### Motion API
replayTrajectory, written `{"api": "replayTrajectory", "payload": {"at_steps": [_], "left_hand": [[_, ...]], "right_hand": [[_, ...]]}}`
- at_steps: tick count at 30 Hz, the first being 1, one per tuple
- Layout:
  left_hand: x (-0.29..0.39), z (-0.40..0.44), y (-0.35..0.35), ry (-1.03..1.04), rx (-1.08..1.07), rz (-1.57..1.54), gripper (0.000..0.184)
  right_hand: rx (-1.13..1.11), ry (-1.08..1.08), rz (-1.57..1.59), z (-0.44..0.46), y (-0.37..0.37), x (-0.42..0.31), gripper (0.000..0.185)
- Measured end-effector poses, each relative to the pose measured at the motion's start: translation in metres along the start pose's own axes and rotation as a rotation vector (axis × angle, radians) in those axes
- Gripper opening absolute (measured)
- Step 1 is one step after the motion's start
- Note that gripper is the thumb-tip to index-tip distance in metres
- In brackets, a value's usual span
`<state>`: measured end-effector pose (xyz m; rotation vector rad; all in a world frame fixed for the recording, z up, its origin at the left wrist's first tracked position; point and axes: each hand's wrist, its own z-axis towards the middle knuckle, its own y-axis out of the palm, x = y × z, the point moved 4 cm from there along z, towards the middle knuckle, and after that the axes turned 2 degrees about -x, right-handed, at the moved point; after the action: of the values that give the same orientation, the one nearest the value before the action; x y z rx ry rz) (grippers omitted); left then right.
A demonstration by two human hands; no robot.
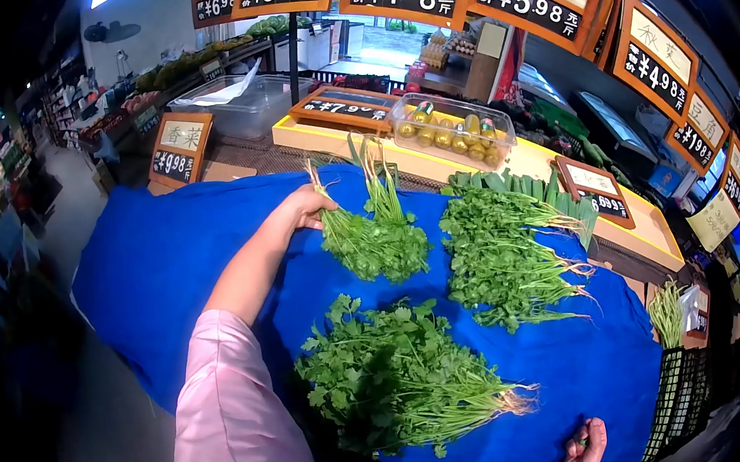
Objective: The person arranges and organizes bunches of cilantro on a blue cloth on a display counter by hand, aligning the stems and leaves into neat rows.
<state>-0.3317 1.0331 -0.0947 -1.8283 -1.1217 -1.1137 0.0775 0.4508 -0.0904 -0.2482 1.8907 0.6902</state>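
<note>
My left hand (304, 207) is closed round the stems of a small cilantro bunch (349, 237), which lies on a blue cloth (169, 248). Right beside it rests another small bunch (394, 229), its roots pointing away from me. A large cilantro bunch (400, 369) lies nearest me, roots to the right. Several more bunches are lined up at the right (504, 259), their pale roots also facing right. Down at the lower right, my right hand (585, 448) hovers by the cloth with curled fingers; a speck of green shows in them, too small to name.
Behind the cloth stands a yellow-edged display shelf (527, 160) with a clear box of yellow-green fruit (454, 131). Price signs stand on it and hang overhead, such as this sign (535, 5). A black crate (679, 393) with long green beans (666, 315) is at the right.
</note>
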Motion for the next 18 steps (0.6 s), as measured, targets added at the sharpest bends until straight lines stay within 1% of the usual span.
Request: {"api": "replayTrajectory", "payload": {"at_steps": [1,3,4,5,7,8,9,11,12,15,17,18], "left_hand": [[0.004,-0.018,0.002,-0.005,-0.01,-0.061,0.036],[0.009,-0.025,0.005,0.082,-0.044,-0.208,0.043],[0.008,-0.011,0.002,0.168,-0.042,-0.293,0.048],[0.011,0.002,-0.001,0.205,-0.186,-0.375,0.05],[0.026,-0.02,0.004,0.232,-0.145,-0.413,0.043],[0.011,-0.003,-0.001,0.133,-0.144,-0.274,0.035],[0.001,-0.004,-0.002,0.057,-0.06,-0.244,0.025],[-0.007,0.001,-0.004,0.08,-0.042,-0.219,0.022],[-0.005,-0.002,-0.002,0.064,0.037,-0.195,0.022],[0.002,0.004,0.004,0.147,0.003,-0.283,0.023],[0.02,-0.014,0.012,0.211,0.051,-0.247,0.029],[0.015,-0.012,0.009,0.205,0.067,-0.178,0.031]], "right_hand": [[0.004,-0.001,-0.003,-0.002,0.001,0.0,0.01],[-0.014,-0.012,-0.01,-0.002,0.002,-0.002,0.009],[-0.024,-0.02,-0.013,-0.002,0.004,-0.003,0.009],[-0.003,-0.024,-0.025,-0.002,0.004,-0.003,0.009],[0.039,-0.033,-0.051,-0.004,0.004,-0.004,0.008],[0.036,-0.041,-0.043,-0.004,0.004,-0.004,0.008],[0.028,-0.052,-0.033,-0.003,0.005,-0.005,0.008],[0.004,-0.067,-0.015,0.0,0.006,-0.001,0.007],[-0.012,-0.068,-0.019,-0.001,0.005,-0.001,0.007],[0.006,-0.07,-0.051,-0.003,0.007,-0.003,0.006],[0.028,-0.069,-0.074,-0.006,0.01,-0.005,0.007],[0.033,-0.072,-0.074,-0.006,0.009,-0.005,0.007]]}}
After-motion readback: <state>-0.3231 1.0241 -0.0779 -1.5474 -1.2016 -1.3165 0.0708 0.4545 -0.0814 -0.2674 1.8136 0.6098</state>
